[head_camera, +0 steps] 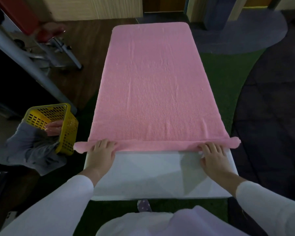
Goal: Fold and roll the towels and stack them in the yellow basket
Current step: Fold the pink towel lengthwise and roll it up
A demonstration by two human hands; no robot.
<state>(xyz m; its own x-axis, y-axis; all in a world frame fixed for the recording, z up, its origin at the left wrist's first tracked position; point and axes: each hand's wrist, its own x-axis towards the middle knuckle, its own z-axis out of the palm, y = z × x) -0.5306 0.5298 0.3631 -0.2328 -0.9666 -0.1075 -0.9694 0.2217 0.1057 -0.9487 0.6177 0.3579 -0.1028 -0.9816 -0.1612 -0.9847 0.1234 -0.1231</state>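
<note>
Towel: a pink towel (152, 82) lies flat along the white counter (148, 174), covering its far part from side to side.
Rolled edge: the towel's near edge is turned up into a thin roll (157, 144) that runs across the counter. Both ends of the roll stick out past the counter's sides.
Left hand: your left hand (100, 154) rests on the left part of the roll. Its fingers are laid nearly straight over the top of the roll and press on it without gripping, and the palm is on the bare counter just behind.
Right hand: your right hand (211, 155) rests on the right part of the roll in the same way, released, with its fingers on top and pressing down.
Bare counter: the strip of counter between the roll and your body is uncovered.
Yellow basket: the yellow basket (70, 130) is off the counter, near its left near corner and lower than its top. It is tilted, with the opening facing up and away from you.
Second person: another person's hand (54, 127), in a grey sleeve (29, 145), reaches inside the basket. You cannot tell whether it holds anything.
Floor: a green mat (225, 79) lies beside and under the counter, and dark wood flooring shows further left.
</note>
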